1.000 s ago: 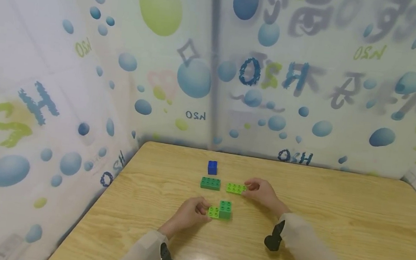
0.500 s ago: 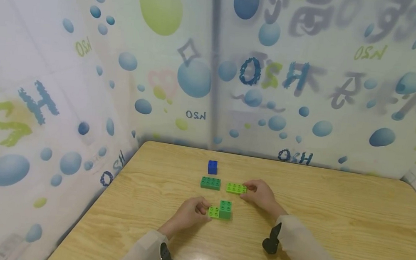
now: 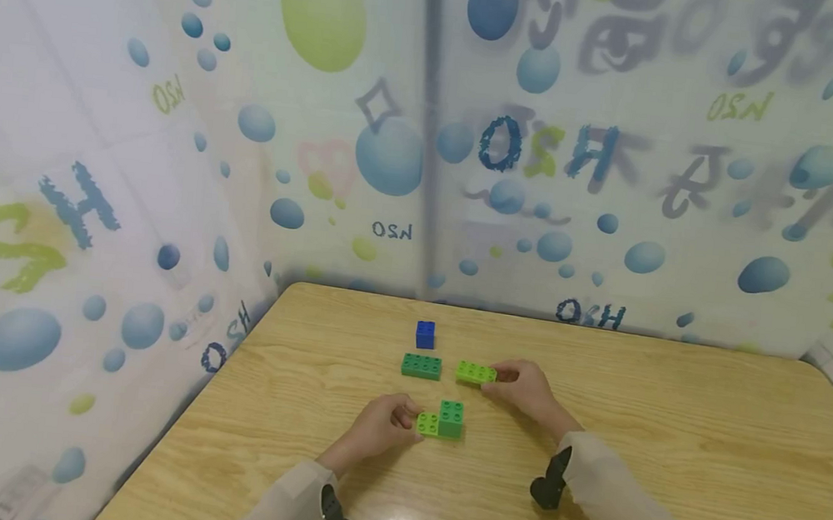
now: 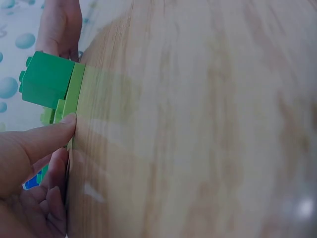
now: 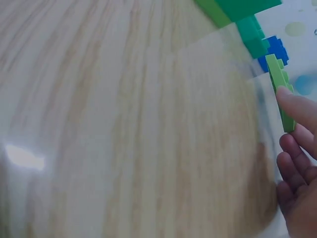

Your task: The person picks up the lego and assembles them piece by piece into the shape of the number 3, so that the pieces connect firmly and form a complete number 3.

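Lime brick (image 3: 476, 373) sits between the thumb and fingertips of your right hand (image 3: 524, 389), pinched at its right end; the rest of it juts out to the left of your fingers. Your other right fingers curl loosely below it. Whether its underside touches the table (image 3: 747, 426), the pictures do not settle.

Your left hand (image 3: 380, 424) pinches the left end of the lime base (image 3: 427, 424), thumb on the near side and a fingertip at the far side. On the right part of that base stands the green block (image 3: 450, 419), just clear of your fingers. Farther out, the dark green brick (image 3: 421, 367) lies near the lime brick's left end, and the blue brick (image 3: 425, 334) is just behind the dark green one. Past the table's far edge hangs a printed curtain (image 3: 618, 196).

From the head you see the studs and the whole layout. Your left wrist view adds the base's thin long edge running under the block, with your thumb against it. Your right wrist view gives the lime brick edge-on, your thumb over its studded side and a finger at its end; there the block and base are cut off by the top of the frame.
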A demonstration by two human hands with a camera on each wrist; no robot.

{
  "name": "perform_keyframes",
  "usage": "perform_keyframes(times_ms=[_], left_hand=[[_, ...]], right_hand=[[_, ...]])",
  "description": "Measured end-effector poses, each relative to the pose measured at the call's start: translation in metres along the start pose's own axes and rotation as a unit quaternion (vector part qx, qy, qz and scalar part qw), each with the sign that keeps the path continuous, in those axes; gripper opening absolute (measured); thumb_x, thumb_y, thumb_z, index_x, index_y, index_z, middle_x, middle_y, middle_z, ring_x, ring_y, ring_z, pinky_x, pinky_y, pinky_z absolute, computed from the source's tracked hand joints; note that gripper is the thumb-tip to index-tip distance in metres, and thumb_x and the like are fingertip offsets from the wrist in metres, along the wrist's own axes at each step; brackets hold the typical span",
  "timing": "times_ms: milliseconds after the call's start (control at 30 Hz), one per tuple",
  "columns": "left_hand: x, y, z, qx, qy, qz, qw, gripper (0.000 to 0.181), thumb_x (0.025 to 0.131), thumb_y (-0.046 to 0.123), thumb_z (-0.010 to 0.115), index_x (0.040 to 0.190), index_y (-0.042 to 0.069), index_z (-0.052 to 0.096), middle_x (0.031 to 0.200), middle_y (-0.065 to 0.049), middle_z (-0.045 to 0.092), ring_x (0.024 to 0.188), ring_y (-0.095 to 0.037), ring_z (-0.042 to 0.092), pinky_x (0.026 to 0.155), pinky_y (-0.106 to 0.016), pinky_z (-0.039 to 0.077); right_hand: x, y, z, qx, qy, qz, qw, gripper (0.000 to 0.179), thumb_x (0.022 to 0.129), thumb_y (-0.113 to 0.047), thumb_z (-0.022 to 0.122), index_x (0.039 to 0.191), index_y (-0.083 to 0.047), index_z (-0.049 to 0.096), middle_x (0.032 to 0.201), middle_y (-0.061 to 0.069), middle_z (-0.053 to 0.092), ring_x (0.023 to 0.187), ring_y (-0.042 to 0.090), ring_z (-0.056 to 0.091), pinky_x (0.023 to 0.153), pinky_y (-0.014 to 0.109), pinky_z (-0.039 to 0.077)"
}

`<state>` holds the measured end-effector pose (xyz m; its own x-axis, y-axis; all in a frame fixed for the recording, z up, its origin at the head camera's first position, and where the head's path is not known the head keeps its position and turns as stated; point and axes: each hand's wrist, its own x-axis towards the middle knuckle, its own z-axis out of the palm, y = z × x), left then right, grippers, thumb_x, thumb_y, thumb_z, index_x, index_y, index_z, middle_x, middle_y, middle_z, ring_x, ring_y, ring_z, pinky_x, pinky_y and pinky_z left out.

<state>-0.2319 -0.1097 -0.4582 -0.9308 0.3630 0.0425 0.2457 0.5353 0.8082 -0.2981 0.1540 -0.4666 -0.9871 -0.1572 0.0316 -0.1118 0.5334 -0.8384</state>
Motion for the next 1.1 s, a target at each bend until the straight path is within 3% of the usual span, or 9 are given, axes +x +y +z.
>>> perform_keyframes(times_ms=[233,433,600,867,1100], left_hand=[[-0.003,0.001,0.000,-0.004,0.003,0.009,0.9999,0.028,0.073,0.001,0.077,0.098,-0.001,0.064,0.080,-0.006,0.059,0.074,-0.016,0.054,0.063,-0.024,0.045],[-0.003,0.000,0.000,-0.003,0.003,0.003,1.0000,0.029,0.074,0.002,0.076,0.100,0.000,0.064,0.081,-0.004,0.060,0.074,-0.014,0.053,0.064,-0.024,0.045],[-0.003,0.000,0.000,-0.003,0.001,0.000,1.0000,0.029,0.074,0.003,0.076,0.100,0.000,0.064,0.081,-0.004,0.059,0.073,-0.012,0.052,0.064,-0.024,0.045],[-0.003,0.002,-0.001,-0.002,0.001,0.004,1.0000,0.027,0.074,0.002,0.076,0.097,-0.001,0.063,0.081,-0.005,0.059,0.074,-0.013,0.053,0.064,-0.024,0.045],[-0.002,0.002,-0.001,0.000,-0.001,-0.002,1.0000,0.023,0.074,0.002,0.076,0.092,0.002,0.062,0.081,-0.003,0.059,0.073,-0.012,0.053,0.064,-0.024,0.045]], right_hand=[[-0.008,-0.019,-0.002,0.032,-0.034,-0.051,0.9976,0.042,0.079,-0.023,0.075,0.113,-0.001,0.064,0.110,0.013,0.061,0.095,0.025,0.057,0.080,0.040,0.048],[-0.022,-0.039,-0.003,0.056,-0.072,-0.115,0.9892,0.039,0.079,-0.020,0.075,0.111,0.001,0.064,0.103,0.011,0.063,0.090,0.022,0.058,0.077,0.036,0.048],[-0.032,-0.049,0.002,0.067,-0.101,-0.137,0.9831,0.039,0.079,-0.018,0.074,0.111,0.002,0.064,0.103,0.012,0.065,0.091,0.026,0.060,0.079,0.035,0.049],[-0.043,-0.053,0.017,0.057,-0.075,-0.132,0.9868,0.039,0.077,-0.023,0.076,0.108,-0.001,0.065,0.101,0.005,0.064,0.090,0.019,0.059,0.081,0.038,0.049],[-0.049,-0.051,0.022,0.038,-0.069,-0.149,0.9857,0.045,0.078,-0.021,0.076,0.115,0.001,0.062,0.104,0.007,0.062,0.093,0.026,0.058,0.084,0.044,0.047]])
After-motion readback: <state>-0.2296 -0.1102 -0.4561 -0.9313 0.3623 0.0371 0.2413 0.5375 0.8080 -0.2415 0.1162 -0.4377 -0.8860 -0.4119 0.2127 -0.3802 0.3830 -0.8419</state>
